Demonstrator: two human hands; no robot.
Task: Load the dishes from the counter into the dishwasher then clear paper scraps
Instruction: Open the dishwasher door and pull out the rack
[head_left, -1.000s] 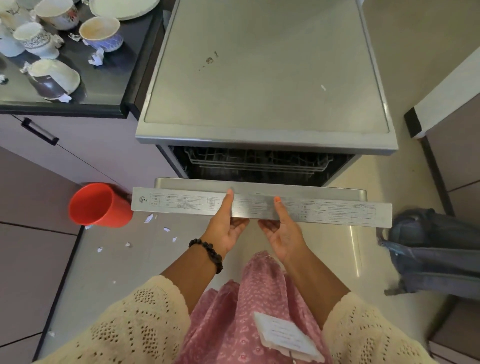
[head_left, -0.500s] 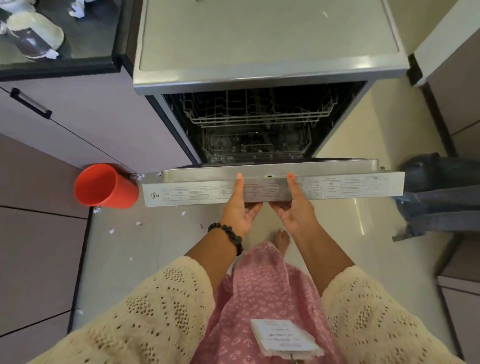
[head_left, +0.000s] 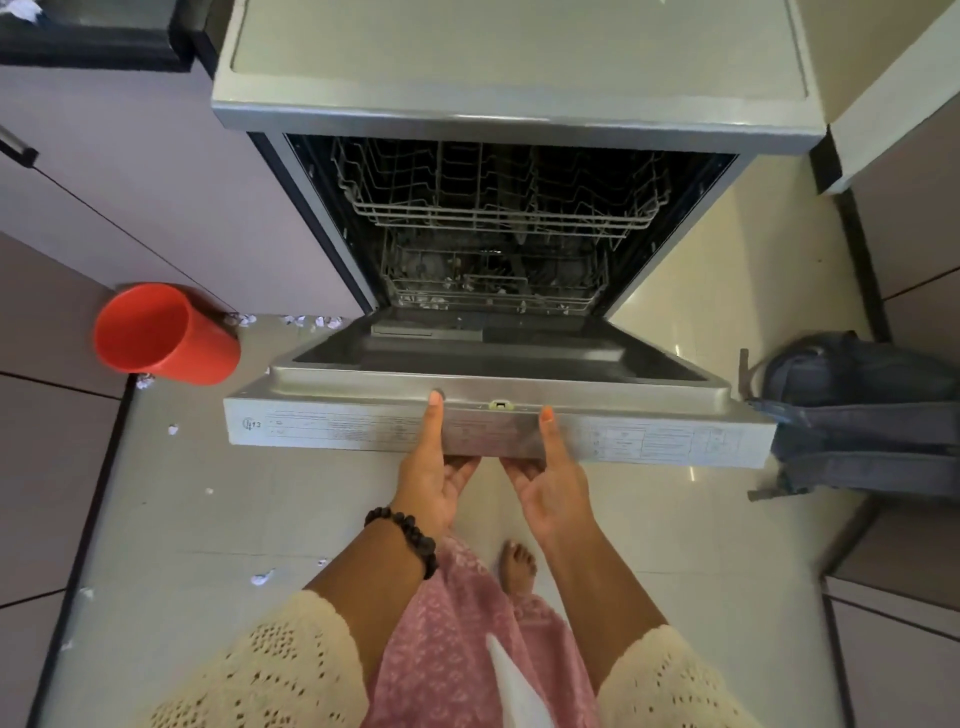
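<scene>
The steel dishwasher (head_left: 514, 67) stands open in front of me. Its door (head_left: 332, 428) hangs low, nearly flat. My left hand (head_left: 434, 473) and my right hand (head_left: 550, 475) both grip the door's top edge, thumbs on top and fingers curled underneath. Inside show an upper wire rack (head_left: 498, 208) and a lower wire rack (head_left: 493, 283), both without dishes. White paper scraps (head_left: 262, 578) lie scattered on the floor to the left. The counter with the dishes is almost out of view at the top left.
A red bin (head_left: 161, 332) lies on its side on the floor left of the door. A grey backpack (head_left: 857, 415) sits on the floor at the right, touching the door's corner. Cabinets (head_left: 52, 312) line both sides. My bare foot (head_left: 517, 566) stands below the door.
Both hands have pulled the door downward and toward me, from slightly open to nearly flat. The racks have come into view, and the counter with its dishes has slid out of the top.
</scene>
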